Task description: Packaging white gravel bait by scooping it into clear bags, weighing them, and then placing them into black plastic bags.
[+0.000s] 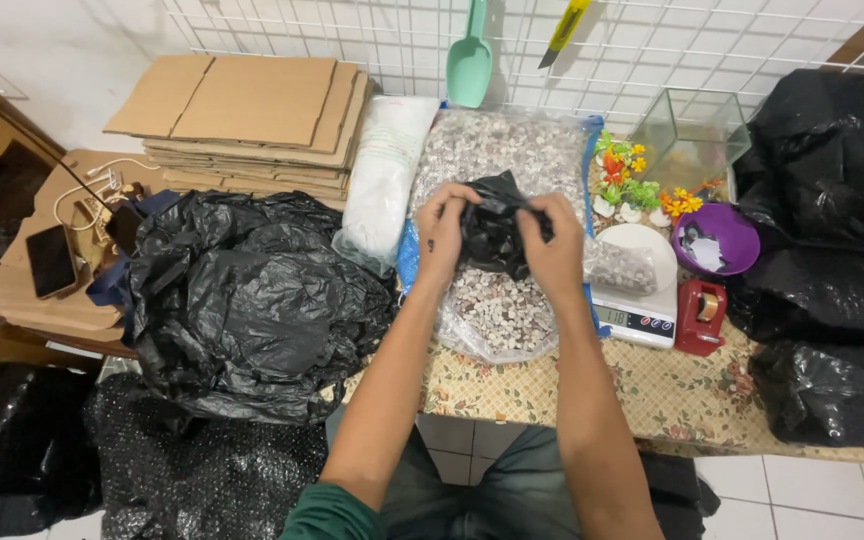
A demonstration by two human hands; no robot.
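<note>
Both my hands hold a small black plastic bag (492, 235) up over a large clear bag of pale pebbles (497, 310) lying on the table. My left hand (442, 232) pinches the black bag's left side, and my right hand (556, 245) grips its right side near the top. The black bag is bunched between my fingers. Just to the right, a small clear bag of pebbles (620, 265) rests on a white digital scale (642, 310).
A big black rubbish bag (252, 300) fills the left. Flat cardboard (252, 110) is stacked behind, with a white sack (384, 180), green scoop (470, 60), glass tank (697, 135), purple bowl (717, 240), red tape dispenser (700, 315), phone (50, 260). More black bags (832, 250) sit right.
</note>
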